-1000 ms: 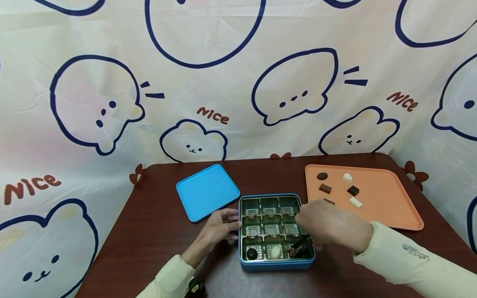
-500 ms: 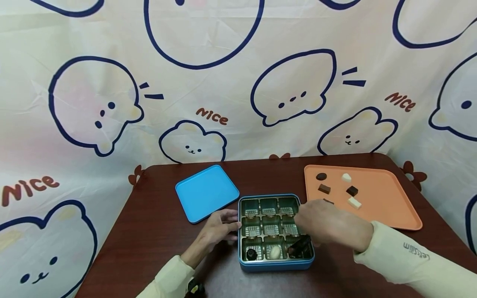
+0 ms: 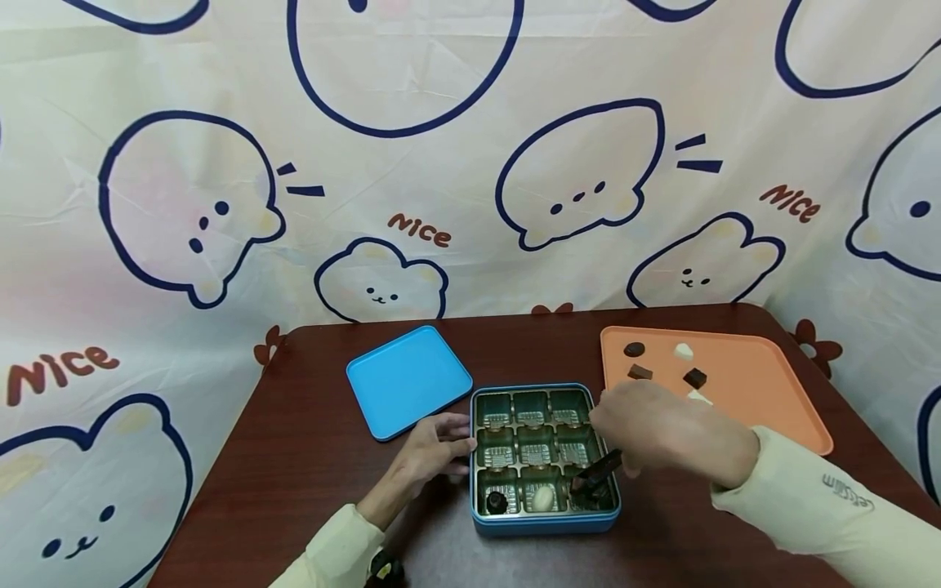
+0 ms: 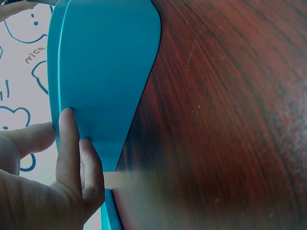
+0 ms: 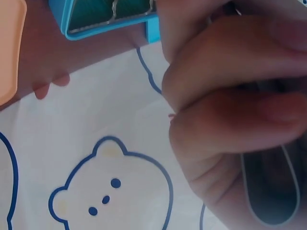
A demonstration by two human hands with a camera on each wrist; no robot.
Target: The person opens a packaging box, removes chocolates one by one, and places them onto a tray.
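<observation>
A blue tin [image 3: 546,525] with a gold divided insert stands on the table. In its front row, a dark round chocolate [image 3: 497,501] lies in the left compartment and a white egg-shaped one [image 3: 543,497] in the middle. My right hand [image 3: 654,433] grips dark tongs [image 3: 599,471], tips down in the front right compartment; I cannot tell whether a chocolate is between them. In the right wrist view, the tongs' rounded end [image 5: 272,211] sticks out below curled fingers. My left hand [image 3: 435,447] touches the tin's left wall [image 4: 103,72] with nearly straight fingers.
Behind the tin at left lies a blue lid [image 3: 408,381]. At right, an orange tray [image 3: 772,392] holds several dark, brown and white chocolates, partly hidden by my right hand. A patterned cloth [image 3: 470,163] hangs behind the table. A small black object [image 3: 385,567] sits by my left sleeve.
My right hand has shifted slightly right, and more of the tongs shows over the front right compartment. It now covers more of the tray's near chocolates. My left hand stays put.
</observation>
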